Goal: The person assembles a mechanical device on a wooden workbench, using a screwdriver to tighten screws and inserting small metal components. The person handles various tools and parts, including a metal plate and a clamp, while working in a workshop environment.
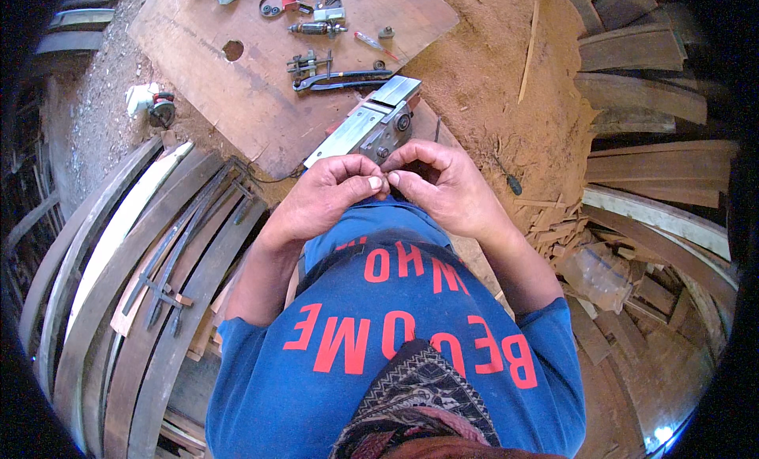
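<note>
Close together in front of my body, my left hand [328, 192] and my right hand [456, 188] meet with thumbs and forefingers pinched. What they hold between the fingertips is too small and hidden to make out. Just beyond them an electric planer [354, 133] lies with its silver sole up, its round wheel and dark side turned to the right. My fingers overlap its near end, and I cannot tell whether they touch it.
A plywood board [198, 79] carries blue-handled pliers [340, 83], a motor armature [316, 29], a small metal puller [310, 64] and a slim screwdriver [375, 45]. Left are a white power tool [150, 102], curved planks [87, 340] and bar clamps [162, 289]. Planks [632, 52] and sawdust lie right.
</note>
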`<state>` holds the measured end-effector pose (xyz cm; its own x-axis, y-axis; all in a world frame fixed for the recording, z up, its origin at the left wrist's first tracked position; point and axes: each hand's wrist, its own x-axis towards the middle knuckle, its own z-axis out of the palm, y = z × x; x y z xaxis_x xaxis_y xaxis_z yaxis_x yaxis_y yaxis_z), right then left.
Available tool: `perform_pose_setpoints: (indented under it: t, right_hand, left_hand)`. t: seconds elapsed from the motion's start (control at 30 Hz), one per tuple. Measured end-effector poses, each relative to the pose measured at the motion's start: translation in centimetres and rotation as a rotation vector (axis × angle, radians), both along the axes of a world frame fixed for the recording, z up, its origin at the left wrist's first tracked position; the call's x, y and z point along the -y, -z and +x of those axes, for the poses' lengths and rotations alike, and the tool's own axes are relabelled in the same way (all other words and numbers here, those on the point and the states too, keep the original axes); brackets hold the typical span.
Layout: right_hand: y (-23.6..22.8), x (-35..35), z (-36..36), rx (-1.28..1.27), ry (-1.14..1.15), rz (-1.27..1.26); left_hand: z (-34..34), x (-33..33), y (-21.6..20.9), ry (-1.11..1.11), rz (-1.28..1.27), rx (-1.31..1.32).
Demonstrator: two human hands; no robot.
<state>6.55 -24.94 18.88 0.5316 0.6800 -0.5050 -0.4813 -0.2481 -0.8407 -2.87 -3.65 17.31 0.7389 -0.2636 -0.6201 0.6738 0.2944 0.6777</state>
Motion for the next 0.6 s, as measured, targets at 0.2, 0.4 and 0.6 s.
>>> perform_pose_setpoints:
  t: [0.2,0.4,0.6]
  right_hand:
    - [-0.2,-0.1,-0.1,0.533,-0.080,-0.067]
    - [0.8,-0.4,-0.6,1.003,-0.125,0.018]
    - [0.4,-0.2,-0.1,1.071,-0.210,0.094]
  left_hand:
    - [0.3,0.2,-0.7,0.004,0.128,0.022]
    - [0.3,0.1,-0.3,-0.054,0.051,0.015]
    - [0.1,-0.4,0.1,-0.065,-0.162,-0.096]
